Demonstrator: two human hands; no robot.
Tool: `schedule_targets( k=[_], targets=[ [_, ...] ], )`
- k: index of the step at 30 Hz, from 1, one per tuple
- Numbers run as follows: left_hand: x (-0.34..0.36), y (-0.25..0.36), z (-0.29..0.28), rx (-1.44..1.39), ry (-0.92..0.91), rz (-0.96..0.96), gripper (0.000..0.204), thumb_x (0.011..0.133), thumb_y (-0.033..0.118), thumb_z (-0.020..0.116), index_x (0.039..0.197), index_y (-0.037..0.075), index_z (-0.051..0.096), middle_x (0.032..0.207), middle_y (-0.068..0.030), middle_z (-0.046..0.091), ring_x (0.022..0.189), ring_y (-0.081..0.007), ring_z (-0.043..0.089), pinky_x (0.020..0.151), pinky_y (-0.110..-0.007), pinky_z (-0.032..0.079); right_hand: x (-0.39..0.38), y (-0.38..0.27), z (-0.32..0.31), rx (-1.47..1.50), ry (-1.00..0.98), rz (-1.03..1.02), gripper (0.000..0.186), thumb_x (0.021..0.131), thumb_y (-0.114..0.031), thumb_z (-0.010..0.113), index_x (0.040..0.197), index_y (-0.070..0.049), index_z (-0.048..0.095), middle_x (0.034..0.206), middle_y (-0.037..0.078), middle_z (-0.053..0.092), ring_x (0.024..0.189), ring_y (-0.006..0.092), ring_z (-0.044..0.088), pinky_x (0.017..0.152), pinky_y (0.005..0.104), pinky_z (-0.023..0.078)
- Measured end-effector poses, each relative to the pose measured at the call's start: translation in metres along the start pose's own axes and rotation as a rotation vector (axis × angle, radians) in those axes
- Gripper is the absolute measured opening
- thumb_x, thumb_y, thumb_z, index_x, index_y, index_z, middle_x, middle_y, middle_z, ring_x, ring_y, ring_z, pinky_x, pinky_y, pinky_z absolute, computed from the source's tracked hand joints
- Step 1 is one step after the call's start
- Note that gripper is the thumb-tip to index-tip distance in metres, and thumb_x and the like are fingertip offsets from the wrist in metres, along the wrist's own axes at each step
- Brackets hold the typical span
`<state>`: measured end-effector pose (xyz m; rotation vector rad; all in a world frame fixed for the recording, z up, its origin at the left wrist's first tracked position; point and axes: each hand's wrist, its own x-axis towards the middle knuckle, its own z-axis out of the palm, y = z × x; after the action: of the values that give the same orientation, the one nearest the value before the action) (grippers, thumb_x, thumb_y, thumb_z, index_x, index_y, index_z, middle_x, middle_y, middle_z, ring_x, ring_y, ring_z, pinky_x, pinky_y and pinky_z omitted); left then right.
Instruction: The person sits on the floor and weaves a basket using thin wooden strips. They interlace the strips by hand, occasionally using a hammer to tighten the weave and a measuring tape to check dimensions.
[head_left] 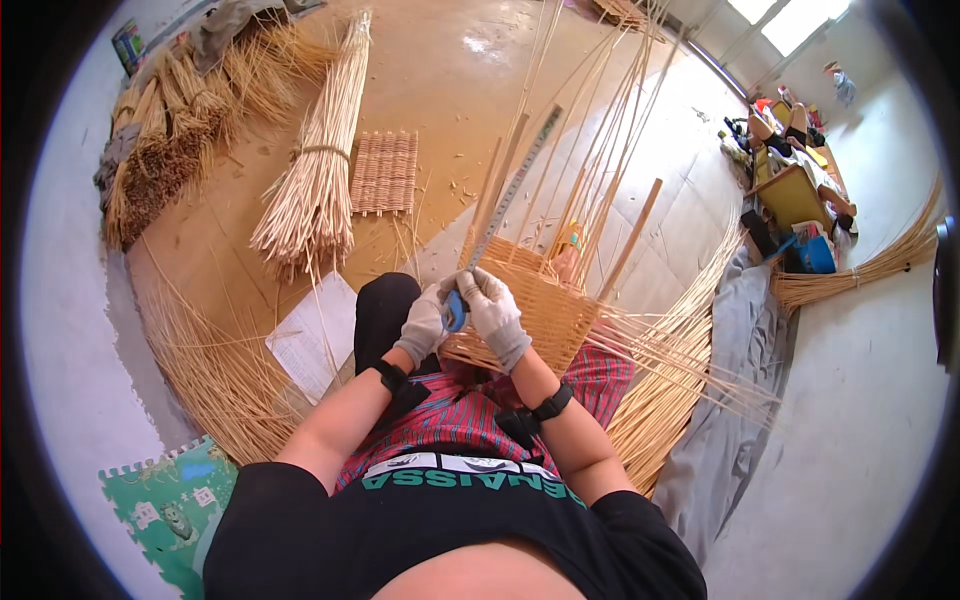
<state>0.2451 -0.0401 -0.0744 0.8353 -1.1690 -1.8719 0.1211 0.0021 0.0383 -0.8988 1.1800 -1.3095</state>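
Observation:
My left hand (427, 320), in a white work glove, closes round a blue tape measure (456, 313). The tape's pale blade (512, 190) is drawn out and runs up and away to the right, beside the upright wooden stakes. My right hand (492, 310), gloved too, pinches the tape close to its case. Just beyond and under my hands, a partly woven wicker basket (548, 318) rests at my lap, tilted. Long thin canes (610, 130) and flat stakes (632, 238) stand up out of its rim. The right fingertips are partly hidden by the glove.
A big tied bundle of canes (325, 150) and a square woven mat (385, 173) lie ahead. More bundles (175, 130) lean at the far left. Loose canes spread left (215, 350) and right (665, 370). A person lies on a yellow bench (790, 195) at the far right.

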Motion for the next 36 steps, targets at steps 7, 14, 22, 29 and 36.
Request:
schedule_targets(
  k=[7,14,22,29,36],
  targets=[
    [-0.010,0.027,-0.007,0.632,-0.076,0.038,0.046,0.086,0.009,0.073,0.129,0.001,0.057,0.116,-0.0138,0.066,0.106,-0.0211,0.067,0.092,-0.033,0.054,0.022,0.034,-0.027,-0.137,0.092,0.103,0.033,0.106,-0.027,0.054,0.100,0.002,0.070,0.088,0.004,0.072,0.080,0.0103,0.063,0.075,0.0257,0.052],
    [-0.007,0.005,-0.016,0.626,-0.119,0.087,0.051,0.085,0.011,0.077,0.131,0.002,0.057,0.109,-0.0095,0.064,0.099,-0.0157,0.065,0.089,-0.030,0.054,0.022,0.052,-0.035,-0.333,0.153,0.137,0.035,0.104,-0.031,0.056,0.102,0.001,0.070,0.087,0.006,0.072,0.079,0.0135,0.064,0.075,0.0284,0.052],
    [-0.010,0.021,-0.010,0.649,-0.046,0.034,0.039,0.096,0.011,0.065,0.133,0.000,0.058,0.115,-0.0155,0.066,0.104,-0.0241,0.068,0.089,-0.031,0.055,0.010,0.075,-0.035,-0.395,0.215,0.505,0.045,0.098,-0.042,0.062,0.107,0.000,0.073,0.091,0.011,0.075,0.084,0.0199,0.070,0.079,0.0337,0.053],
    [-0.036,0.130,0.037,0.580,0.281,0.489,0.025,0.089,0.002,0.073,0.112,0.007,0.063,0.091,-0.0030,0.059,0.078,-0.0116,0.057,0.072,-0.028,0.051,0.006,0.062,-0.036,-0.373,0.256,0.507,0.044,0.096,-0.044,0.065,0.102,-0.001,0.074,0.085,0.007,0.073,0.068,0.0138,0.067,0.068,0.0304,0.056],
    [-0.126,0.315,0.075,0.160,-0.367,1.161,0.010,0.083,0.014,0.070,0.077,0.011,0.062,0.078,-0.0012,0.059,0.065,-0.0168,0.058,0.056,-0.030,0.038,0.011,0.083,-0.045,-0.303,0.280,0.536,0.050,0.094,-0.049,0.064,0.096,0.001,0.074,0.082,0.011,0.073,0.072,0.0193,0.070,0.070,0.0339,0.056]
  ],
)
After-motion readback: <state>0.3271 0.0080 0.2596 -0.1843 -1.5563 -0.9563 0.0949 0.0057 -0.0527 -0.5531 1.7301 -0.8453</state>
